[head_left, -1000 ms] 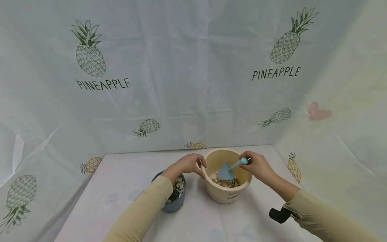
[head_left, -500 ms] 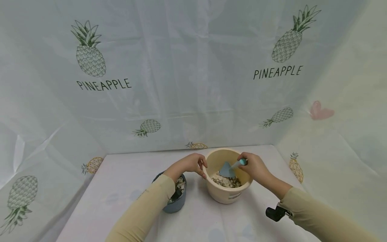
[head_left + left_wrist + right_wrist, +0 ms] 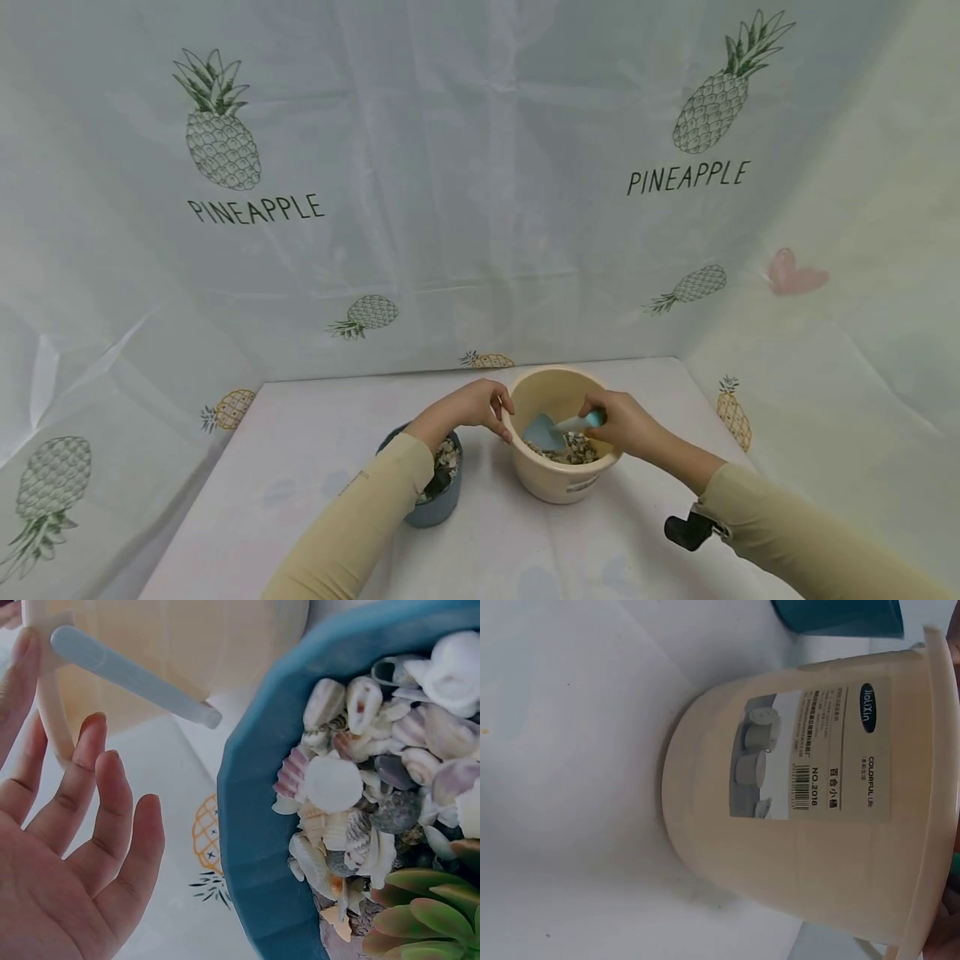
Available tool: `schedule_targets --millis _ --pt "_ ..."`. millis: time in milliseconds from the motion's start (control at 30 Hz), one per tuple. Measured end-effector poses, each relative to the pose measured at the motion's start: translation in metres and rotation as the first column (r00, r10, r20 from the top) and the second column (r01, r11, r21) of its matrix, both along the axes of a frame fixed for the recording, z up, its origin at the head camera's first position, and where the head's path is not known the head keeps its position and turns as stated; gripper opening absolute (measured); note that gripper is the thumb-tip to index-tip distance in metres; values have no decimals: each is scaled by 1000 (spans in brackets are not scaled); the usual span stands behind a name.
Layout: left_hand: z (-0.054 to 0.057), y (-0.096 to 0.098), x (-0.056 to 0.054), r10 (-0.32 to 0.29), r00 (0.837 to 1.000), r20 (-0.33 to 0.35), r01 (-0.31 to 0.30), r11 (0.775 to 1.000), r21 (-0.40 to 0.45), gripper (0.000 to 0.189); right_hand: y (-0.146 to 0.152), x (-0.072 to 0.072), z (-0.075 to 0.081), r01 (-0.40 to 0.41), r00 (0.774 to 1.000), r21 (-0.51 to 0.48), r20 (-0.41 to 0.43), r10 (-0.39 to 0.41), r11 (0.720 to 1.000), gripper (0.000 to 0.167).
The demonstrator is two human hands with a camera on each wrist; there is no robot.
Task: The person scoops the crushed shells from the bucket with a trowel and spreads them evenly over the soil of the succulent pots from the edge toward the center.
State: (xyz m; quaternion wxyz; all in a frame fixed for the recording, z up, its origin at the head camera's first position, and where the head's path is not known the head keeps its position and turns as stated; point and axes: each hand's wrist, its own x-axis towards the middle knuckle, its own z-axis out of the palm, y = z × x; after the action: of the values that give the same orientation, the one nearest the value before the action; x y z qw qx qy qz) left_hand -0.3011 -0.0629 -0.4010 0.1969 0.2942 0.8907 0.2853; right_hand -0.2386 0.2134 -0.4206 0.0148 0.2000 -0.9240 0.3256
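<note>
A cream bucket (image 3: 542, 481) stands on the table with shells and small stones (image 3: 581, 450) in its bottom. At its left rim my left hand (image 3: 474, 404) grips the edge, several fingers spread outside the wall in the left wrist view. My right hand (image 3: 624, 423) reaches over the right rim and holds a light blue shovel (image 3: 545, 432) by its handle. The shovel's blade is down in the bucket, tilted left against the shells. In the right wrist view, the hand is mostly hidden behind the bucket's labelled wall (image 3: 705, 780).
A blue plant pot (image 3: 433, 510) stands left of the bucket, partly covered by my left forearm. Shells (image 3: 360, 787) and a succulent (image 3: 427, 915) fill it. The bucket's pale handle (image 3: 135, 679) hangs toward the pot. A printed curtain (image 3: 465, 208) rises behind the table (image 3: 300, 467).
My right hand has lowered the shovel in the bucket; its blade has shifted left and down into the shells. The left hand stays at the rim.
</note>
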Motion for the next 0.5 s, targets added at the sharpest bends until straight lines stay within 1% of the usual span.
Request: schedule_targets --millis 67,167,367,500 --pt "1 0 1 1 1000 3 -1 1000 2 37 1 0 -1 -46 999 -13 0 46 999 24" --pt "2 1 1 3 1000 8 -3 1000 2 36 3 -2 0 -92 996 -33 11 92 995 25" --pt "2 0 0 7 1000 26 -7 1000 4 34 7 -7 4 -124 985 -68 110 131 990 24" --pt "1 0 0 14 999 41 -14 1000 7 33 8 -11 5 -142 979 -75 138 151 987 25"
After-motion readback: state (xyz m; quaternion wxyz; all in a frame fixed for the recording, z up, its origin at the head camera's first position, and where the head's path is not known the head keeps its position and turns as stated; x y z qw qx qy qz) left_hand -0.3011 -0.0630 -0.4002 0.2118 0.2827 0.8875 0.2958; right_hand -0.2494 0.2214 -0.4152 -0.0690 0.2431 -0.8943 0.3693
